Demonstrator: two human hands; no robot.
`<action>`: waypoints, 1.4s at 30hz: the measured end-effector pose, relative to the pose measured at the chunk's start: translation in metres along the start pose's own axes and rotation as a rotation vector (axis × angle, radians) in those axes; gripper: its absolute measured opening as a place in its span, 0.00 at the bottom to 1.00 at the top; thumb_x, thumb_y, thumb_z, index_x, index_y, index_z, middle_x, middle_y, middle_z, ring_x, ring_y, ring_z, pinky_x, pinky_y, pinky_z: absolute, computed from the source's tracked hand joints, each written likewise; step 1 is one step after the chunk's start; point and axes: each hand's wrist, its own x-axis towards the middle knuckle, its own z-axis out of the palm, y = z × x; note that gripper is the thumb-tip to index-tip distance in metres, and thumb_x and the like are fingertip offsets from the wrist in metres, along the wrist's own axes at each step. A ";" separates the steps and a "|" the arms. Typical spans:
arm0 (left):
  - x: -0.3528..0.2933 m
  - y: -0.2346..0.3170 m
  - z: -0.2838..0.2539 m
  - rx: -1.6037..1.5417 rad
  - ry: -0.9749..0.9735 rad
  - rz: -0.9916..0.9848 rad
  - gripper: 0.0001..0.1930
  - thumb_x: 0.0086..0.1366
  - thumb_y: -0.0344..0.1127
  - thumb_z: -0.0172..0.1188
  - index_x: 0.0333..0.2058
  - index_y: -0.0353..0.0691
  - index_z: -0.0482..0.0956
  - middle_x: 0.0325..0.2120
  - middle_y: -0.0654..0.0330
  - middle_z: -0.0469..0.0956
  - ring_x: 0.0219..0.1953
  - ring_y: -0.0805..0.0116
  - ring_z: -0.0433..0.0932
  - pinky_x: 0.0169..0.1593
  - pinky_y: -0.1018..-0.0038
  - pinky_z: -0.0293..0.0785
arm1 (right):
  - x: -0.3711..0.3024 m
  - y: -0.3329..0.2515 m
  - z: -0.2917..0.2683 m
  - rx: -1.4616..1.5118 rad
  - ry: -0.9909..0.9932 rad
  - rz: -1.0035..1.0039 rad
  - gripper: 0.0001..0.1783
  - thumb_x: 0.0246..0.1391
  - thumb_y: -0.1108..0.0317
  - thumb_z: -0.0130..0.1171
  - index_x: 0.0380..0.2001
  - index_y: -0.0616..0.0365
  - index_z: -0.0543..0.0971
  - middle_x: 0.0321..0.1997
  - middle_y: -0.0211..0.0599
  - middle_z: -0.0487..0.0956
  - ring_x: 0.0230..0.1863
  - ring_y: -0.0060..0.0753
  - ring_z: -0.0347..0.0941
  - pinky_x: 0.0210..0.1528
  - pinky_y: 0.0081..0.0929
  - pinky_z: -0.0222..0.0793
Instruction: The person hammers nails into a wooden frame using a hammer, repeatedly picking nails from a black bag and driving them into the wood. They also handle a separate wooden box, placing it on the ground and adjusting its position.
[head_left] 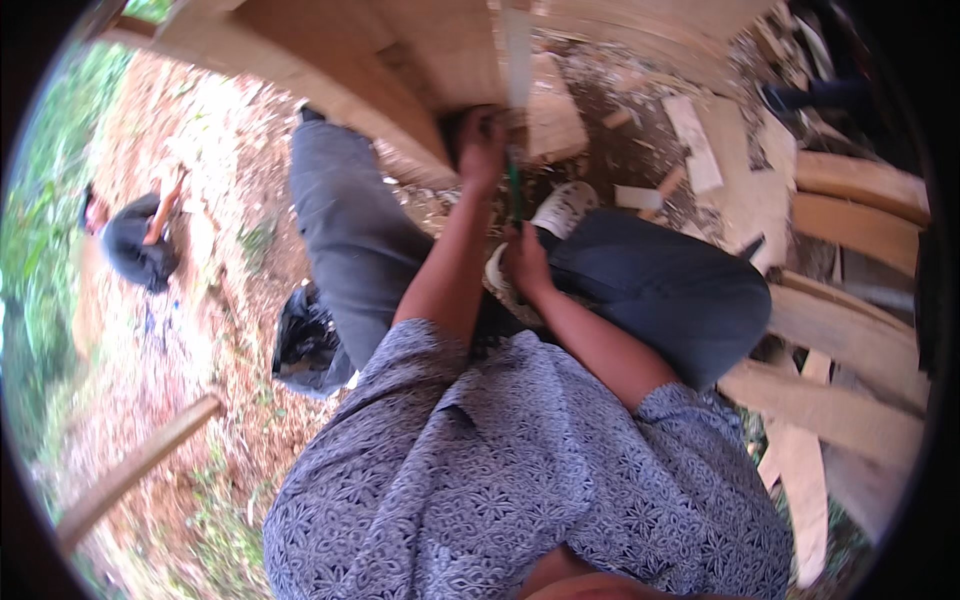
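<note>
My left hand [481, 150] is closed at the lower end of a large wooden piece [400, 60] that rises in front of me. Its fingers are curled and blurred beside a dark patch in the wood, so what they grip cannot be made out. Lower down, between my knees, my right hand [525, 260] is closed around the end of a slim tool with a green shaft [515, 192]. The shaft points up toward the wood, just right of my left hand. A pale narrow strip [517, 60] stands above it; whether it belongs to the tool is unclear.
Offcuts [692, 143] and shavings litter the ground ahead. Curved boards [850, 400] are stacked at right. A black plastic bag [305, 335] lies by my left leg, and a wooden pole [140, 470] slants at lower left. Another person [140, 240] crouches far left; a dark-clothed leg [825, 95] shows upper right.
</note>
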 end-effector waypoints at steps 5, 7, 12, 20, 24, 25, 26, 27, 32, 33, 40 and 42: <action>-0.007 0.051 -0.003 0.104 -0.016 -0.086 0.13 0.67 0.37 0.57 0.48 0.43 0.78 0.44 0.49 0.80 0.48 0.47 0.80 0.52 0.59 0.75 | 0.006 0.007 -0.003 0.033 0.017 0.035 0.21 0.72 0.51 0.42 0.53 0.57 0.70 0.44 0.63 0.79 0.46 0.70 0.76 0.46 0.56 0.68; -0.004 0.080 -0.006 0.063 -0.096 -0.126 0.11 0.67 0.35 0.55 0.45 0.41 0.80 0.43 0.46 0.80 0.48 0.46 0.80 0.51 0.58 0.76 | 0.007 0.008 -0.003 0.001 0.008 0.028 0.21 0.72 0.52 0.43 0.53 0.58 0.70 0.44 0.58 0.80 0.38 0.60 0.79 0.41 0.51 0.71; -0.018 0.147 -0.055 0.137 -0.496 0.022 0.10 0.66 0.30 0.53 0.41 0.35 0.82 0.37 0.44 0.80 0.45 0.45 0.79 0.50 0.57 0.75 | 0.001 -0.008 -0.006 0.003 -0.003 0.022 0.22 0.72 0.54 0.43 0.56 0.60 0.69 0.44 0.49 0.80 0.27 0.38 0.79 0.33 0.38 0.73; -0.062 0.216 -0.300 -0.126 -0.732 -0.304 0.13 0.64 0.20 0.60 0.47 0.34 0.82 0.42 0.59 0.82 0.46 0.72 0.80 0.51 0.74 0.76 | 0.001 -0.010 -0.014 -0.024 0.020 0.020 0.18 0.72 0.55 0.44 0.49 0.57 0.73 0.33 0.40 0.77 0.24 0.34 0.77 0.29 0.35 0.73; -0.133 0.078 -0.388 0.218 0.066 -0.634 0.10 0.67 0.32 0.63 0.45 0.37 0.81 0.35 0.64 0.83 0.36 0.74 0.80 0.42 0.77 0.76 | 0.004 -0.008 -0.014 -0.062 0.043 -0.006 0.18 0.73 0.54 0.43 0.50 0.56 0.72 0.26 0.35 0.73 0.22 0.31 0.74 0.26 0.32 0.72; -0.160 0.024 -0.410 0.410 0.182 -0.701 0.11 0.66 0.34 0.64 0.44 0.37 0.82 0.34 0.63 0.84 0.35 0.73 0.81 0.41 0.76 0.76 | 0.006 -0.008 -0.014 -0.042 0.015 0.009 0.18 0.73 0.54 0.43 0.50 0.56 0.72 0.27 0.33 0.71 0.21 0.29 0.73 0.26 0.31 0.71; -0.181 -0.004 -0.421 0.653 0.171 -0.664 0.13 0.62 0.35 0.66 0.42 0.36 0.82 0.33 0.58 0.85 0.36 0.70 0.83 0.43 0.73 0.77 | 0.005 -0.009 -0.012 -0.020 0.012 0.013 0.18 0.73 0.54 0.43 0.50 0.55 0.72 0.27 0.33 0.71 0.21 0.28 0.73 0.26 0.31 0.71; -0.199 -0.029 -0.430 0.689 0.136 -0.752 0.14 0.58 0.37 0.68 0.41 0.37 0.85 0.33 0.55 0.86 0.37 0.66 0.84 0.45 0.70 0.78 | 0.003 -0.011 -0.014 -0.006 0.011 0.022 0.18 0.73 0.54 0.43 0.50 0.55 0.72 0.26 0.32 0.71 0.21 0.28 0.73 0.26 0.31 0.71; -0.246 -0.077 -0.433 0.910 0.050 -0.953 0.16 0.59 0.42 0.65 0.42 0.39 0.87 0.39 0.47 0.86 0.46 0.52 0.85 0.52 0.63 0.78 | 0.005 -0.014 -0.025 -0.054 0.027 -0.033 0.17 0.73 0.55 0.42 0.51 0.56 0.71 0.26 0.30 0.70 0.20 0.26 0.72 0.24 0.28 0.69; -0.246 -0.080 -0.434 0.933 0.083 -0.920 0.16 0.59 0.42 0.64 0.41 0.39 0.87 0.39 0.47 0.86 0.45 0.51 0.85 0.52 0.62 0.79 | 0.002 -0.019 -0.025 -0.053 0.023 -0.011 0.18 0.73 0.55 0.41 0.51 0.57 0.71 0.26 0.30 0.69 0.20 0.26 0.71 0.24 0.28 0.69; -0.202 -0.061 -0.428 1.066 0.005 -0.832 0.15 0.61 0.41 0.63 0.45 0.45 0.85 0.42 0.52 0.85 0.45 0.51 0.84 0.49 0.57 0.80 | -0.007 -0.028 -0.024 -0.076 0.028 0.006 0.18 0.74 0.56 0.40 0.51 0.57 0.70 0.26 0.29 0.68 0.21 0.24 0.71 0.25 0.27 0.69; -0.203 -0.070 -0.429 1.125 -0.062 -0.708 0.16 0.62 0.39 0.62 0.49 0.48 0.84 0.46 0.54 0.83 0.46 0.52 0.83 0.49 0.58 0.80 | -0.009 -0.030 -0.024 -0.080 0.028 0.021 0.17 0.74 0.56 0.40 0.51 0.57 0.70 0.26 0.29 0.68 0.21 0.24 0.71 0.26 0.27 0.69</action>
